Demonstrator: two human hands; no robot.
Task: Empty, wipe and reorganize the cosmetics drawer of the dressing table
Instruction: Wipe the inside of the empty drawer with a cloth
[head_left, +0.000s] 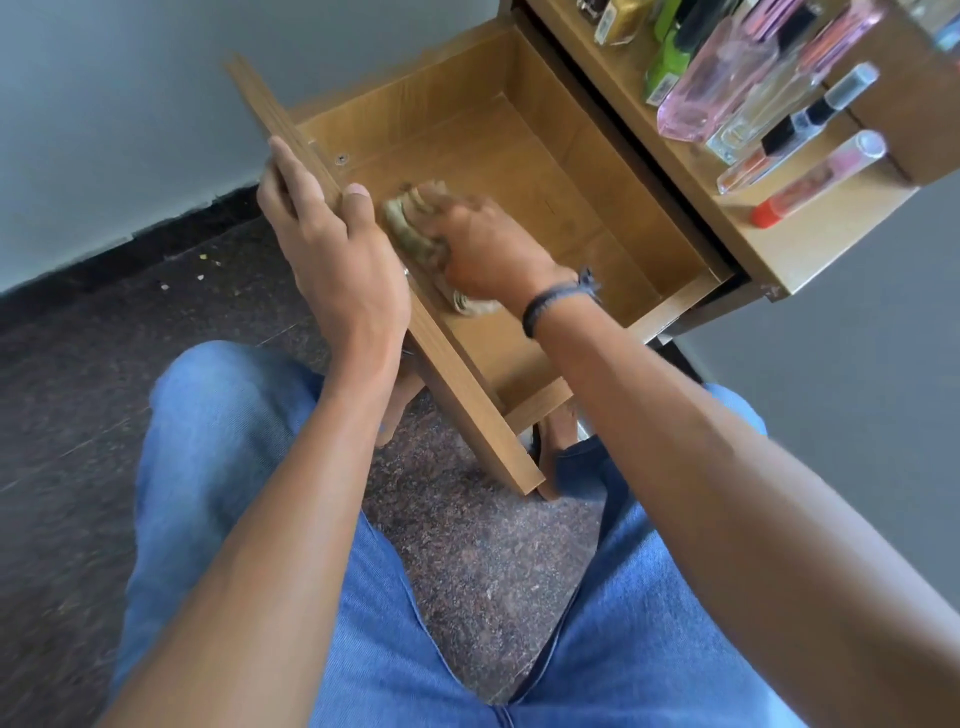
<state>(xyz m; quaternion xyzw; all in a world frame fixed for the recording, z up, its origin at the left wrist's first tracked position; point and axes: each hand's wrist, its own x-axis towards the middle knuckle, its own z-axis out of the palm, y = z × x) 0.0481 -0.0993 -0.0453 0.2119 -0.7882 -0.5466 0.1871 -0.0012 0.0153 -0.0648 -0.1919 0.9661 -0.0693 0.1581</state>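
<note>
Drawer: pulled well out from under the bench; four low wooden walls enclose a bare wood floor.
Front panel: wider than the drawer box, so it overhangs at both ends; its near corner juts out between the person's knees.
Left hand: grips the front panel's top edge, fingers down the outer face, thumb over the inner side.
Right hand: inside the drawer, fingers curled round the cloth and pressing it down; motion-blurred.
Cloth: bunched, tan, on the drawer floor against the front panel's inner face, beside the left thumb.
Open room: bare floor shows from the right hand to the back wall and across to the far side wall.
Bench edge: overhangs the drawer's rear.
Cosmetics: a pink bottle, a green bottle and slim tubes crowd the bench top; a red-capped tube lies nearest the edge.
Wristband: dark, on the right wrist, above the drawer's near side.
Floor: dark speckled stone under the drawer, between the legs in blue jeans.
</note>
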